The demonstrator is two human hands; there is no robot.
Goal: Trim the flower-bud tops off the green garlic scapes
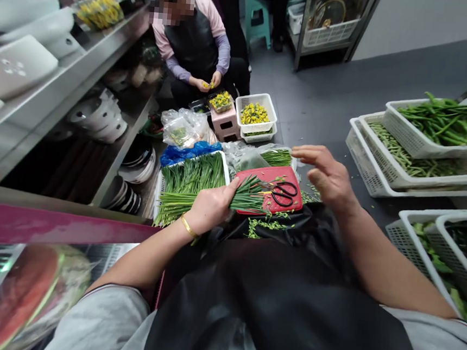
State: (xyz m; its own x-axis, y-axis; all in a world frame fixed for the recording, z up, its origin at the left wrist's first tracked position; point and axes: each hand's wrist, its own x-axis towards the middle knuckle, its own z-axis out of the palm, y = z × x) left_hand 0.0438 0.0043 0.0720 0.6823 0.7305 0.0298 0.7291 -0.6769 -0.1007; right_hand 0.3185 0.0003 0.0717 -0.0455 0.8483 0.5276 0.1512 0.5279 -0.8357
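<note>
My left hand (213, 207) is closed around a bundle of long green garlic chive stems (179, 205), whose cut ends reach over a red cutting board (268, 172). Black-handled scissors (284, 193) lie on that board. My right hand (327, 175) hovers to the right of the board, fingers apart and nothing in them. Left of the board, a white basket (159, 190) holds more chives (195, 174). Small green trimmings (267, 226) are scattered on my black apron (248, 285).
A co-worker (198, 41) sits ahead, handling yellow flowers beside a white basket of them (270, 104). Stacked baskets of green beans (399, 151) and peppers (446, 120) stand right. A metal shelf (84, 58) with white dishes runs along the left, near a cut watermelon (30, 293).
</note>
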